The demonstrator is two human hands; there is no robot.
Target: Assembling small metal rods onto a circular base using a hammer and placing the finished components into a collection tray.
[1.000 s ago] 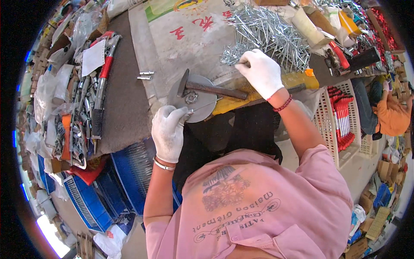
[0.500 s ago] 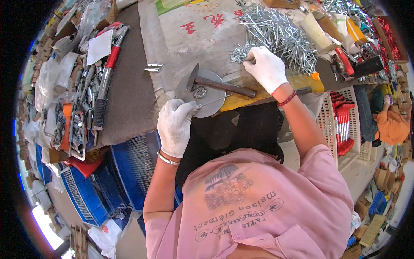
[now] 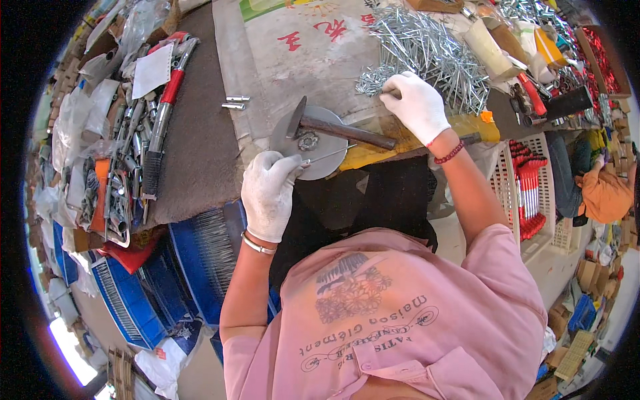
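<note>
cluttered workbench, seemingly mid-picking.
left hand pinches a thin rod over the near disc; right hand curls beside far pins, grasp unclear; fine fingertip control seems needed next.

Glossy metal pins; matt cloth gloves

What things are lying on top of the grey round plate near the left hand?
A hammer lies across the grey round plate, beside a small metal ring-shaped part. The left hand holds a thin metal rod over it. What the hammer covers cannot be seen.
</note>
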